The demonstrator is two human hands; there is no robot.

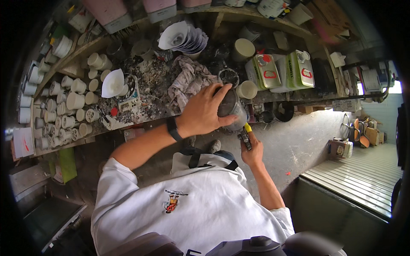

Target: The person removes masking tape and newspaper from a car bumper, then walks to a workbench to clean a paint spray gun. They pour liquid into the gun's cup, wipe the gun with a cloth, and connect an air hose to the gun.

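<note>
My left hand (204,112) grips a dark, paint-stained cup (230,107) from above, holding it just off the front edge of the workbench (141,89). A black band sits on that wrist. My right hand (253,151) is lower, beneath the cup, closed on a small tool with a yellow and black handle (245,135) that points up toward the cup's base. A crumpled grey rag (190,79) lies on the bench just behind the left hand.
Many small white cups (64,111) crowd the bench's left side. A stack of white paper cones (183,38), a lone cone (113,83), two green-and-white cans (282,70) and round tins (243,49) stand behind. Grey concrete floor (299,145) lies below right.
</note>
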